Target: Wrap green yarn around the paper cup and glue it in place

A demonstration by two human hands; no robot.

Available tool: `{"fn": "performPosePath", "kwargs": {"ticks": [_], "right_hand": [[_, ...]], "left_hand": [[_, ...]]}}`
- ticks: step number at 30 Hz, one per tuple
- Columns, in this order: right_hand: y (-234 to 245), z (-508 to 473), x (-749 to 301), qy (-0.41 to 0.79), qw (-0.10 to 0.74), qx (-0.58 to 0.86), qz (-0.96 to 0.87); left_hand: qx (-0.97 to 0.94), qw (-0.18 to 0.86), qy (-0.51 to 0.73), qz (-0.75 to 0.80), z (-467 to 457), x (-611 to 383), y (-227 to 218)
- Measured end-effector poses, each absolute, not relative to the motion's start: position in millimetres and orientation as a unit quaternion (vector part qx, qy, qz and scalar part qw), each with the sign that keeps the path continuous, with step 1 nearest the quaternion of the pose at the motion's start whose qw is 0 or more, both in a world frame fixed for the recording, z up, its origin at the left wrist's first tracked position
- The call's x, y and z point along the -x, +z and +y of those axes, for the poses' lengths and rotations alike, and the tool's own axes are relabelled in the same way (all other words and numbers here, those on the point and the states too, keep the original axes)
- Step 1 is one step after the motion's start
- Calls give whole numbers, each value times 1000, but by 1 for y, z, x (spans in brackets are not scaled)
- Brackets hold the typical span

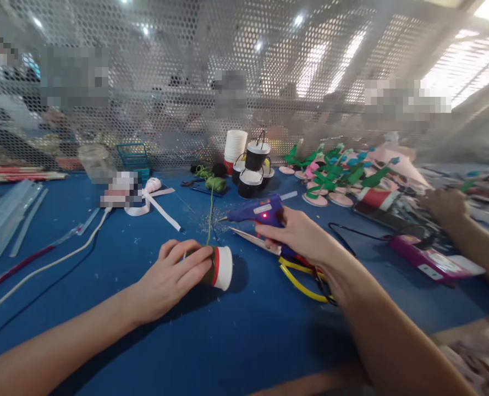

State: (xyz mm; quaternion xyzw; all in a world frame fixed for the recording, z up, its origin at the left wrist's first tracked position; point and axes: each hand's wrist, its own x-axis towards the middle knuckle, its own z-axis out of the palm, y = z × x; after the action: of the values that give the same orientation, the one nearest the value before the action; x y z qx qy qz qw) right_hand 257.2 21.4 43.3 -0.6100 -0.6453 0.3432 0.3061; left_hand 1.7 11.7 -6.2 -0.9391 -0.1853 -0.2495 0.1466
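My left hand (182, 269) is wrapped round a paper cup (224, 268) lying on its side, its white end pointing right. A red band shows below the white part, and dark green yarn covers the side under my fingers. From the cup a strand of green yarn (211, 214) runs back to a ball of green yarn (215, 184). My right hand (294, 231) grips a blue glue gun (252, 211) with a lit red light, its nozzle pointing left above the table. Beneath it lie scissors (306, 283) with yellow-edged handles, blades toward the left.
Stacked white cups (235, 146) and small black buckets (250, 183) stand at the back. Green paper plants (330, 179) on pink discs fill the back right. At right are a purple power strip (429, 258) and another person's hand (446, 206). Glue sticks (11, 214) and white ribbon (161, 212) lie left.
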Motion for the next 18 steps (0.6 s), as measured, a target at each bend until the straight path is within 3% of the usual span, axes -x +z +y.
{"fn": "performPosePath", "kwargs": {"ticks": [3, 5, 12, 15, 18], "right_hand": [[36, 42, -261, 216, 253, 687, -646], [31, 54, -261, 192, 214, 716, -636], [16, 81, -252, 177, 149, 755, -613], [23, 74, -241, 152, 160, 751, -622], [32, 60, -223, 201, 174, 686, -677]], "left_hand": [[935, 140, -263, -192, 11, -3, -7], [933, 142, -267, -194, 10, -3, -8], [928, 162, -270, -200, 9, -3, -9], [926, 175, -270, -198, 10, -4, -9], [926, 187, -271, -186, 10, -4, -7]]}}
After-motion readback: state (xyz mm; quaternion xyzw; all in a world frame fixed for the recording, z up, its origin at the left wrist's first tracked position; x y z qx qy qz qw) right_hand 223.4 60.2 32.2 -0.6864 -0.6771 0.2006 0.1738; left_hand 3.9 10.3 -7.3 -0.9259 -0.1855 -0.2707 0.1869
